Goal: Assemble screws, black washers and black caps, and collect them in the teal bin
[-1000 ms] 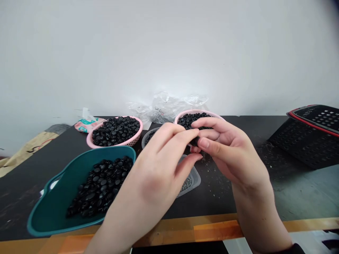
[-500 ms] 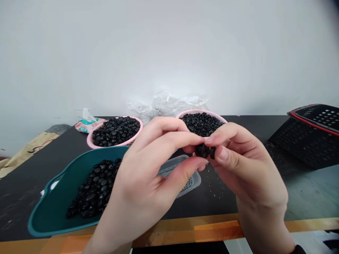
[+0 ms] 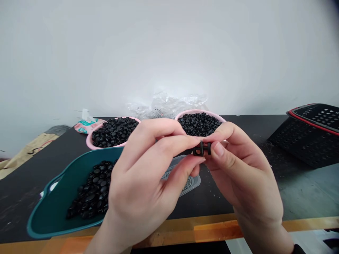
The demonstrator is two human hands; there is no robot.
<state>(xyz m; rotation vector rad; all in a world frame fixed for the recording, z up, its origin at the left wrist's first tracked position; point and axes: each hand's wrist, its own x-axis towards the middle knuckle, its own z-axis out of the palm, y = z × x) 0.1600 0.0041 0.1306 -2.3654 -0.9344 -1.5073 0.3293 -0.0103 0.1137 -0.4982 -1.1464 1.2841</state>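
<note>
A small black part is pinched between both hands over the table. My left hand is closed on its left end, thumb below and fingers above. On the right end, thumb and fingertips of my right hand are closed. An opening shows in the part's left portion, and a narrow stem leads to a round piece at the right. Behind my left hand, a clear plastic tray with small metal pieces is partly hidden.
A teal basin of black pieces stands at the left. Two pink baskets, one left and one centre, hold black pieces. A black crate is at the right; clear plastic bags lie by the wall.
Both hands have shifted slightly left. The black part has turned, so the opening in its left portion and its stem now show more clearly.
</note>
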